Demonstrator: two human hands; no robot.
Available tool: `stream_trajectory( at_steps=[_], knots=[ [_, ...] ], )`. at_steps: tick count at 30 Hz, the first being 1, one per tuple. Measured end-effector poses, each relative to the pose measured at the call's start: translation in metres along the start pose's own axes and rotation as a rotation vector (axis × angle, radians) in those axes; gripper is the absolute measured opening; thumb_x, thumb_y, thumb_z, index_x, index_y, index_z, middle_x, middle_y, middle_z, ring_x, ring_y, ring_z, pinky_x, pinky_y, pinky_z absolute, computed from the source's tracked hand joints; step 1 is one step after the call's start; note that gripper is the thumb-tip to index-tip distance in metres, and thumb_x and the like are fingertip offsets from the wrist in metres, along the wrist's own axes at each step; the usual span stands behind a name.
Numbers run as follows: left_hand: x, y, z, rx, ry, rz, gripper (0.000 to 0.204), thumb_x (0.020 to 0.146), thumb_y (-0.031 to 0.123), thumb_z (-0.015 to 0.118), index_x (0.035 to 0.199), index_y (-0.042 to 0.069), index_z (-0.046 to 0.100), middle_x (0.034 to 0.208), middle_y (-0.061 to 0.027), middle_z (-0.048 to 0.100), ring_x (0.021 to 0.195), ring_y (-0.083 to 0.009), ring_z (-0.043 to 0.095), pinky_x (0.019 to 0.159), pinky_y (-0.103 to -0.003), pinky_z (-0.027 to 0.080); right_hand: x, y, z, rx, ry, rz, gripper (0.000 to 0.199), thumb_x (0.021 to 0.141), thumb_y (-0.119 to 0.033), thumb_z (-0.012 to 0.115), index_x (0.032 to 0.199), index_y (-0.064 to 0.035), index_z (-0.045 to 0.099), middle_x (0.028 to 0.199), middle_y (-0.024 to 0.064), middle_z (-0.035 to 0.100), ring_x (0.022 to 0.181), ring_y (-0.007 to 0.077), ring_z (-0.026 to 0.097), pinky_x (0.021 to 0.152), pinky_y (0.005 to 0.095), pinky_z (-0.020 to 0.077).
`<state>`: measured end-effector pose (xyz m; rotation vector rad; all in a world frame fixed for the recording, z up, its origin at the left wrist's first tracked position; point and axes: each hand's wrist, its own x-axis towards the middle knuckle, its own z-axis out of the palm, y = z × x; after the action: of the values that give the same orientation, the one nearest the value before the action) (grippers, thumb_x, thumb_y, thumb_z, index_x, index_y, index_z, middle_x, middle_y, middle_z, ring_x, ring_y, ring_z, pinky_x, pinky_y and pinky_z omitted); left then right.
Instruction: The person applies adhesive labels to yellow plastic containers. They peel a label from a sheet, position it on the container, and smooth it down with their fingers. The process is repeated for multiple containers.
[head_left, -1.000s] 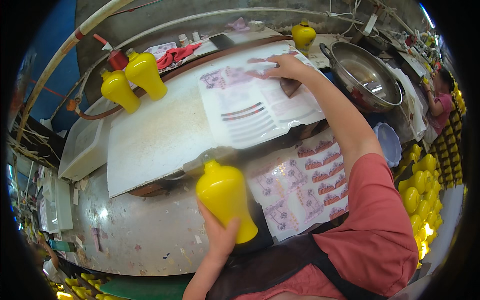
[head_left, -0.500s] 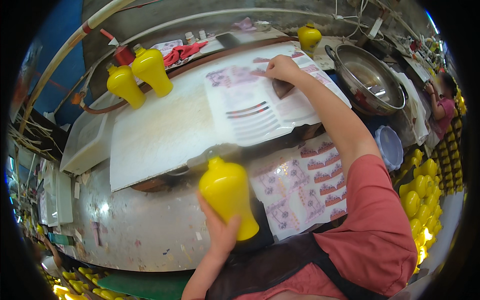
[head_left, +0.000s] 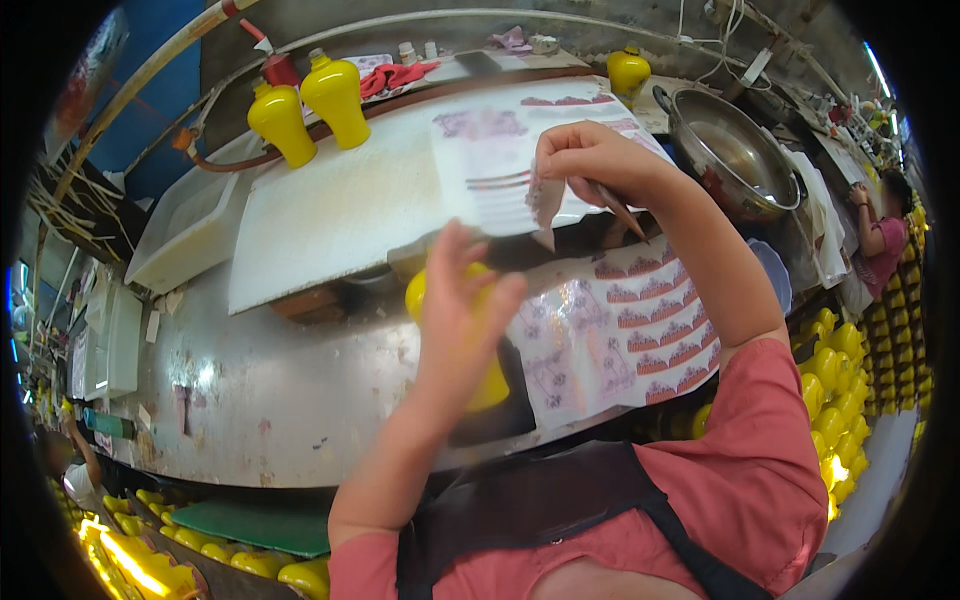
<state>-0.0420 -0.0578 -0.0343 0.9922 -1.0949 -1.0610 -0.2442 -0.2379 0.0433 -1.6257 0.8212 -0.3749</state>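
Our left hand [head_left: 465,300], blurred, is raised in front of a yellow vase [head_left: 490,388] with its fingers spread; it hides much of the vase, and we cannot tell whether it touches it. That vase is toward the near side of the metal table [head_left: 240,400], just left of a printed sheet [head_left: 665,322] with purple patterns and rows of reddish borders. Our right hand [head_left: 560,172] pinches a limp piece of film [head_left: 543,208], which hangs from the thumb and fingers; a brown wedge [head_left: 622,212] sits under the same palm, pointing down to the right. On the white board [head_left: 330,215] beyond, we see a striped sheet [head_left: 497,205]. Two other vases [head_left: 335,102] are side by side at its far left, near a red cloth [head_left: 397,78]. To the right, we have a steel pan [head_left: 735,150] and a blue basin [head_left: 776,275], partly hidden by our right arm.
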Motion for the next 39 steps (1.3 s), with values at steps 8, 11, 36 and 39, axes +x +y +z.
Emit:
stream_trajectory(
  at_steps=[8, 11, 36, 39],
  knots=[
    [0.009, 0.015, 0.004, -0.649, -0.243, -0.660, 0.038, 0.102, 0.030, 0.065, 0.132, 0.007, 0.062, 0.116, -0.0015, 0.071, 0.104, -0.0143, 0.064, 0.091, -0.033, 0.050, -0.070, -0.010, 0.070, 0.112, -0.128, -0.015, 0.018, 0.097, -0.021, 0.066, 0.091, -0.0058, 0.059, 0.058, -0.0032, 0.054, 0.039, 0.0032, 0.044, 0.037, 0.0186, 0.0315],
    [-0.009, 0.010, 0.007, -0.597, -0.195, -0.518, 0.036, 0.100, 0.024, 0.067, 0.132, 0.009, 0.062, 0.116, -0.0030, 0.071, 0.106, -0.0138, 0.065, 0.084, -0.033, 0.052, -0.084, -0.004, 0.079, 0.175, -0.130, 0.034, 0.019, 0.093, -0.024, 0.065, 0.094, -0.0048, 0.065, 0.061, -0.0014, 0.054, 0.049, 0.0055, 0.048, 0.045, 0.0225, 0.0357],
    [-0.064, 0.077, -0.056, -0.148, -0.283, -0.337, 0.044, 0.082, 0.002, 0.077, 0.123, -0.002, 0.063, 0.088, -0.0023, 0.063, 0.075, -0.0111, 0.068, 0.066, -0.026, 0.061, -0.100, 0.039, 0.176, 0.114, 0.053, -0.201, 0.031, 0.098, -0.020, 0.061, 0.122, -0.0020, 0.068, 0.086, 0.0043, 0.069, 0.071, 0.0079, 0.061, 0.060, 0.0286, 0.0487],
    [-0.058, 0.087, -0.057, -0.140, -0.492, -0.389, 0.049, 0.079, 0.006, 0.080, 0.123, -0.003, 0.061, 0.088, -0.0028, 0.063, 0.073, -0.0099, 0.065, 0.065, -0.025, 0.060, -0.085, 0.029, 0.165, 0.098, -0.338, 0.024, 0.042, 0.104, -0.039, 0.054, 0.120, -0.0031, 0.069, 0.076, 0.0002, 0.063, 0.070, 0.0092, 0.059, 0.060, 0.0280, 0.0470]
  ],
)
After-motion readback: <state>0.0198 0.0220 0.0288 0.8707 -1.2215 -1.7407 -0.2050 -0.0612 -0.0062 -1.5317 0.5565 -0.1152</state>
